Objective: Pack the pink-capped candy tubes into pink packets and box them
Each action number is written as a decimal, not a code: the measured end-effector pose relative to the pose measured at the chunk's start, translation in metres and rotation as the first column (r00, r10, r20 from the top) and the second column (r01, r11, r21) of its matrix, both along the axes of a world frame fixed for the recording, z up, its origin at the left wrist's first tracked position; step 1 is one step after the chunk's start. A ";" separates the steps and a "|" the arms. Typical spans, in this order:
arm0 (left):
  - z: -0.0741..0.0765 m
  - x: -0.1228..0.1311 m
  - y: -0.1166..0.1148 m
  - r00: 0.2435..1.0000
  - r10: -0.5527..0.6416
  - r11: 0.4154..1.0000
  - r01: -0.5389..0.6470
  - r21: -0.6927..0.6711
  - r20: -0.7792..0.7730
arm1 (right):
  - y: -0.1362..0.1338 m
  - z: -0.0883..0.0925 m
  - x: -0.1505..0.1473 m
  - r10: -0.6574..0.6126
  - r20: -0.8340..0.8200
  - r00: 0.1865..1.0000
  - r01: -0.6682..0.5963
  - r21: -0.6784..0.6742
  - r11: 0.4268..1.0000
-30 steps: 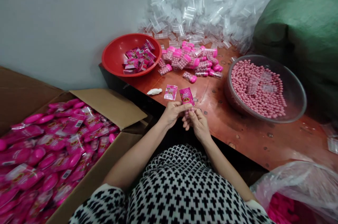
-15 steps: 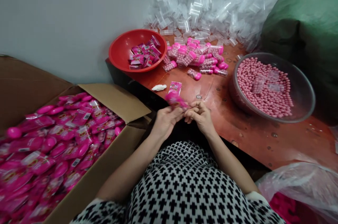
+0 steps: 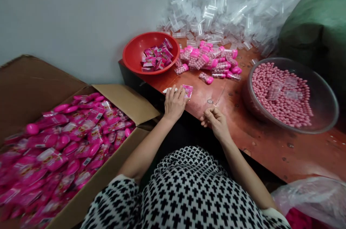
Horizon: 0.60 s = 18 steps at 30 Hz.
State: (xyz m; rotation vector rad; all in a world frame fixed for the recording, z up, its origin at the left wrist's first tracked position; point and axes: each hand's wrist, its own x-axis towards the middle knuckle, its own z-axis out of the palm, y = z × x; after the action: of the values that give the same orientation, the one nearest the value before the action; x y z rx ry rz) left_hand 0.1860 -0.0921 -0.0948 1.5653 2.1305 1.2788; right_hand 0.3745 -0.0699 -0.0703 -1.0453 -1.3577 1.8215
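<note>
My left hand (image 3: 174,102) lies on the reddish-brown table (image 3: 243,135) with its fingers stretched out, the fingertips touching a flat pink packet (image 3: 187,90). A small white scrap (image 3: 165,90) peeks out beside the thumb. My right hand (image 3: 215,119) hovers just above the table edge with its fingers curled in, and nothing shows in them. A little further back stand a red bowl (image 3: 133,50) of pink packets (image 3: 156,59) and a cluster of small clear tubes with pink caps (image 3: 208,59) filled with candy.
A clear bowl (image 3: 333,112) of pink candy balls (image 3: 281,95) sits at right. Empty clear tubes (image 3: 229,5) are heaped against the wall. An open cardboard box (image 3: 121,100) of packed pink packets (image 3: 67,139) stands at left. A green sack (image 3: 319,23) and a plastic bag (image 3: 310,196) flank the right.
The pink packet that both hands held is gone from them. My left hand has reached forward onto the flat packet on the table, and my right hand has drawn apart from it.
</note>
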 end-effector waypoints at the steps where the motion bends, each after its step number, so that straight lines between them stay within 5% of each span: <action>1: -0.006 0.001 0.007 0.999 0.006 1.000 -0.006 -0.015 -0.043 | 0.000 0.000 0.000 -0.001 0.014 1.000 0.001 0.002 1.000; 6: -0.021 0.001 0.012 0.993 0.044 0.998 -0.048 -0.035 -0.107 | 0.006 -0.002 -0.003 0.013 0.049 0.999 -0.013 0.006 1.000; 14: -0.024 0.005 0.010 0.994 -0.010 1.000 0.010 -0.001 -0.107 | 0.037 -0.014 -0.030 -0.061 0.043 0.997 0.055 0.131 0.990; 18: -0.023 0.009 0.012 0.998 -0.002 1.000 0.003 0.008 -0.070 | 0.051 -0.019 -0.042 0.008 0.088 0.996 -0.028 0.225 0.974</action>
State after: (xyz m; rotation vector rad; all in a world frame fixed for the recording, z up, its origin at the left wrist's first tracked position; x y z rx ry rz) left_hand 0.1949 -0.0798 -0.1178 1.6387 2.1670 1.2506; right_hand 0.3329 -0.0191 -0.0891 -1.0033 -1.5890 1.6045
